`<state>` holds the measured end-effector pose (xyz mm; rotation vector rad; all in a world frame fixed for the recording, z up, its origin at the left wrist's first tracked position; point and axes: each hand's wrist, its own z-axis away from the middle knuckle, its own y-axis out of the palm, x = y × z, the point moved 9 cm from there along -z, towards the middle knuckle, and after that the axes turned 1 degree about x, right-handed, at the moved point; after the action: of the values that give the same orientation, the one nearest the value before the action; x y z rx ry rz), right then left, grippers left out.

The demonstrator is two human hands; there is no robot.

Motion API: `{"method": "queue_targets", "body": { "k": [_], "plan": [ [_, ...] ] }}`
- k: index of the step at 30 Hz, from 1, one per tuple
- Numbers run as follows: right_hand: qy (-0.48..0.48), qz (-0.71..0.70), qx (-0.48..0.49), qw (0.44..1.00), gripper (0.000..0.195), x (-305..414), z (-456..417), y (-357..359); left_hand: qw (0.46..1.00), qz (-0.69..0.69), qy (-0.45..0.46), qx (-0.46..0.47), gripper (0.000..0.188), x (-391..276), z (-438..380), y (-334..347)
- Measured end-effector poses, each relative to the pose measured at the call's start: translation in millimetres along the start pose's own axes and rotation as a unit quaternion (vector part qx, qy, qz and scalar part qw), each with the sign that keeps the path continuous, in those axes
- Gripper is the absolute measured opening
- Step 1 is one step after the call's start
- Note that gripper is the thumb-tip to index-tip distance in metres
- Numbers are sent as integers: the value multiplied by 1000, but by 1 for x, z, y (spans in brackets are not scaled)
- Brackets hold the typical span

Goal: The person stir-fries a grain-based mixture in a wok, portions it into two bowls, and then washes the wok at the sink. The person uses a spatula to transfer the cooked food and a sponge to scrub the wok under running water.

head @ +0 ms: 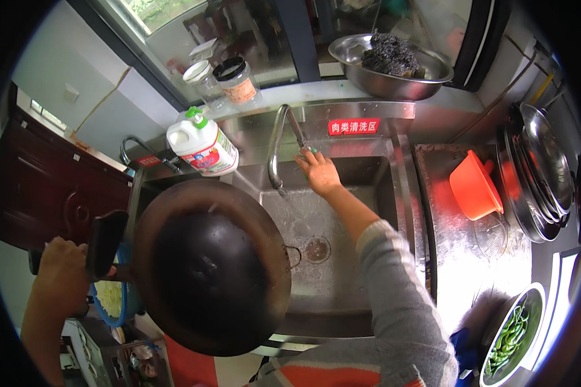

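Observation:
My left hand [60,271] grips the handle of a large dark wok [208,266] at the left. The wok is held up over the left part of the sink and hides part of it. Its small loop handle [294,257] points right, over the basin. A black flat piece [107,244] stands up beside my left hand; I cannot tell what it is. My right hand [322,174] reaches across the stainless steel sink [329,285] to the base of the curved metal tap [274,155]. Its fingers close around the tap's handle, which they mostly hide. The basin floor looks wet.
A white pump bottle [203,145] stands behind the wok, near a second tap [135,141]. Clear jars [239,87] and a steel bowl [392,80] occupy the sill. An orange plastic container [474,188], stacked pans [542,169] and a bowl of green peppers [511,338] are at right.

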<state>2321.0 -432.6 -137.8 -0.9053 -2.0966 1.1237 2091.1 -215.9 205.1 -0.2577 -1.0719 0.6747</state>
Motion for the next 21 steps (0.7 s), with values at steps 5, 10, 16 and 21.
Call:
{"method": "queue_targets", "body": {
  "k": [5, 10, 16, 21],
  "plan": [
    [-67, 153, 183, 969, 18, 10, -17, 50, 1000, -7, -1, 16, 9, 7, -2, 0],
    [153, -212, 17, 965, 38, -39, -26, 24, 997, 60, -42, -28, 12, 19, -2, 21],
    [296, -624, -65, 720, 27, -76, 4, 52, 994, 55, -7, -91, 24, 28, -1, 32],
    [356, -802, 39, 477, 25, -29, 134, 85, 992, 51, -34, -112, 14, 25, 1, 18]
  ]
}}
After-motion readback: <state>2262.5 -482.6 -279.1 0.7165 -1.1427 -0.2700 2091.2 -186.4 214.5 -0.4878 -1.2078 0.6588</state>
